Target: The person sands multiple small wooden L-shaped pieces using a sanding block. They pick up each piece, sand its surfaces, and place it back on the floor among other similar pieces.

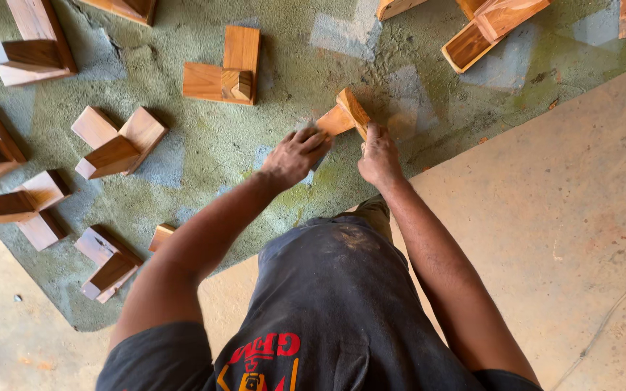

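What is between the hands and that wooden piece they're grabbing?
Nothing visible. The left hand and right hand are already on the wooden piece, which sits on the green floor.

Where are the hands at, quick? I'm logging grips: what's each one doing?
Left hand: fingers curled, pressing on the flat part of the wooden piece.
Right hand: closed on the same wooden piece.

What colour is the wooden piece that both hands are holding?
Warm orange-brown, with visible grain, seen in the head view: the wooden piece between the left hand and right hand.
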